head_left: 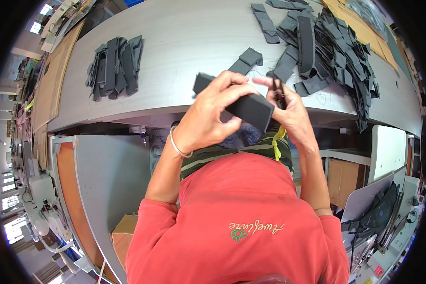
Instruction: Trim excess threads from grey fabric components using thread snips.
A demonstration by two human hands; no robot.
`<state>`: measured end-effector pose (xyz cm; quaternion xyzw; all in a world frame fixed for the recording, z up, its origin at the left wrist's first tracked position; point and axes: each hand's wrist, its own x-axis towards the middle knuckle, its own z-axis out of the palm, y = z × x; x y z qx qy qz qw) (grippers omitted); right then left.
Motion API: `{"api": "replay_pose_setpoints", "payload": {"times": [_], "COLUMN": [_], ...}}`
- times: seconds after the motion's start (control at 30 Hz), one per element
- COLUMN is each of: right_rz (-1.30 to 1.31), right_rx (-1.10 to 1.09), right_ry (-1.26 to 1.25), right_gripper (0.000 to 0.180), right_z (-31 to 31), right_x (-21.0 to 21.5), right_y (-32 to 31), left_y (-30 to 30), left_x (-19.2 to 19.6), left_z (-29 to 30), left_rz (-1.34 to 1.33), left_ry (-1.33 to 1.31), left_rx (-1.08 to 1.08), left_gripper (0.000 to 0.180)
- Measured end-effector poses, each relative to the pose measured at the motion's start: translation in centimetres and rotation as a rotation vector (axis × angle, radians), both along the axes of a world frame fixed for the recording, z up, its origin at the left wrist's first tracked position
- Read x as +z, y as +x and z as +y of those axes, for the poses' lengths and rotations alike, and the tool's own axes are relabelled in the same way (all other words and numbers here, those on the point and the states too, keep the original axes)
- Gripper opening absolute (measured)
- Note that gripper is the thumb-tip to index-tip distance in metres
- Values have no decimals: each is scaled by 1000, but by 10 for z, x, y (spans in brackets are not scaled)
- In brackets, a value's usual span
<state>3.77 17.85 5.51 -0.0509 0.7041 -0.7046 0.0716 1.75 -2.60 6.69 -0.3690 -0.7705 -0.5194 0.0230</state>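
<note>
My left hand point(208, 111) is closed around a dark grey fabric strip point(253, 111), held slantwise above the table's front edge. One end of the strip shows beyond my knuckles, and the other slopes down toward my right hand. In my right hand point(296, 116) is a small pair of dark thread snips point(279, 94), close to the strip's right side. A yellow ribbon point(278, 146) hangs below that hand. My fingers hide part of the snips, so whether their blades touch the fabric I cannot tell.
On the pale table point(184, 42), a big tangled heap of dark fabric strips point(338, 57) lies at the right, some hanging over the front edge. A smaller stack of strips point(113, 66) lies at the left. A loose strip point(246, 60) rests just beyond my hands. Cardboard point(64, 71) borders the left side.
</note>
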Motion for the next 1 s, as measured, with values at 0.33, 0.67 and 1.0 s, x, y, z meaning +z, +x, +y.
{"api": "replay_pose_setpoints", "payload": {"times": [0.33,0.67,1.0], "right_rz": [142,403,416], "right_rx": [-231,-155,-347], "right_ry": [239,527,601], "right_gripper": [11,27,29], "right_z": [-9,-20,-27], "right_x": [-15,-35,-51], "right_y": [3,14,15], "left_y": [-5,-17,-11], "left_x": [-56,-56,-75], "left_z": [16,16,28], "left_rz": [-282,-1046,-845], "left_ry": [314,766,760], "left_rx": [350,255,445], "left_gripper": [49,27,34]}}
